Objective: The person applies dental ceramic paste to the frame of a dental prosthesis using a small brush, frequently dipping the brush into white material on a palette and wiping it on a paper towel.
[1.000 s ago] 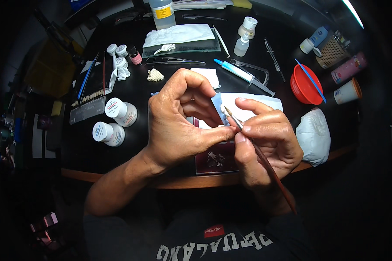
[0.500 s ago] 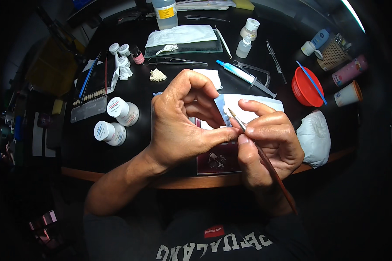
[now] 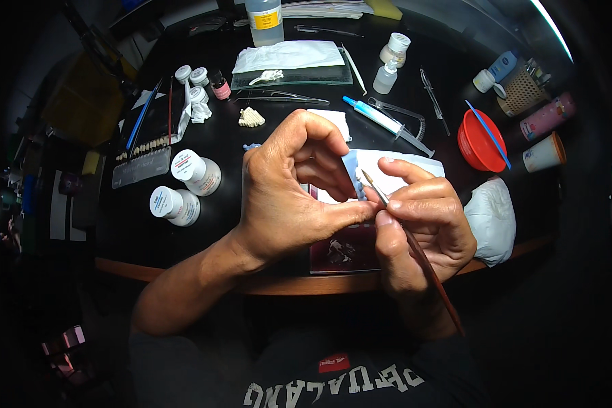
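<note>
Between the thumb and fingertips of my left hand [image 3: 275, 194] is a small blue piece [image 3: 351, 165], held upright, with a row of small white tooth-like bits along its right edge. My right hand [image 3: 432, 221] pinches a fine brush [image 3: 423, 260] with a dark red handle. Its pointed tip is at or very close to the white bits; contact cannot be made out. Both hands are over the front of the table. Behind them lies a white paper sheet [image 3: 411, 163], and below is a dark red box [image 3: 350, 262], partly hidden by my hands.
Two white-capped jars [image 3: 198, 175] stand to the left, near a tooth shade guide [image 3: 141, 168]. Farther back are a glass slab [image 3: 299, 77] with folded tissue, tweezers [image 3: 285, 96] and a blue syringe [image 3: 387, 122]. Right are a red bowl [image 3: 469, 146], a paper cup [image 3: 540, 155] and a white bag [image 3: 493, 224].
The whole view has shifted slightly, so the table things sit a little farther right. Both hands keep their grips, and the brush tip stays beside the blue piece.
</note>
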Available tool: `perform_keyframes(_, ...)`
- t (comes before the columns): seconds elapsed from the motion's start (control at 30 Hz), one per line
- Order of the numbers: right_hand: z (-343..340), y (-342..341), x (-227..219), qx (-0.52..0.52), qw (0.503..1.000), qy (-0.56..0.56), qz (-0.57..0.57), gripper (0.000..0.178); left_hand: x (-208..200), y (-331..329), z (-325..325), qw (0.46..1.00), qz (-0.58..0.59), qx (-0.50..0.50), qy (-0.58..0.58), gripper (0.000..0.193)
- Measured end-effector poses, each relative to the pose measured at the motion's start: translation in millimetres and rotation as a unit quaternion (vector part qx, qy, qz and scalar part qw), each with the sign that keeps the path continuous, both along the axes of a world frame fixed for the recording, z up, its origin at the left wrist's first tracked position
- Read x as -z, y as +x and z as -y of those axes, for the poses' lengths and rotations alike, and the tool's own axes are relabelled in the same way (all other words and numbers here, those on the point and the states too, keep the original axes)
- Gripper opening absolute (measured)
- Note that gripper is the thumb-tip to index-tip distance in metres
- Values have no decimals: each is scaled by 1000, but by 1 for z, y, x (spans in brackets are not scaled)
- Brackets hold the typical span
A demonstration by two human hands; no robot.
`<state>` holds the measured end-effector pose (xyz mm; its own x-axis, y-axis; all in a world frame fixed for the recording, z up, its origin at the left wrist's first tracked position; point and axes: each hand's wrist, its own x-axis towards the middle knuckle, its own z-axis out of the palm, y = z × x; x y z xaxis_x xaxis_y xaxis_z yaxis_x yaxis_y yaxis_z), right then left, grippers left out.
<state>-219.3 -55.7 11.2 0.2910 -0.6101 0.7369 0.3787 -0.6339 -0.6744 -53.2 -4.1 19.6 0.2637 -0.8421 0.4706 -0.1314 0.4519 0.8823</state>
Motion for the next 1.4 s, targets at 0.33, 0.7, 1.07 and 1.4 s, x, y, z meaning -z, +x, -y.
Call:
perform_keyframes(0.33, -4, -7, 0, -16, 998, 13, -52, 16, -2, 0, -2, 1000, -5, -1, 6, 47)
perform_keyframes(0.7, -4, 0, 0, 9, 1000, 20, 1, 22, -4, 3, -4, 998, 40, 15, 36, 58)
perform_keyframes(1.07, -8, -6, -7, -35, 994, 106, 22, 19, -7, 1, -3, 997, 5, 33, 74, 58)
perform_keyframes(1.4, 13, -35, -37, -8, 995, 18, -96, 23, -8, 3, -3, 995, 12, 55, 88, 50)
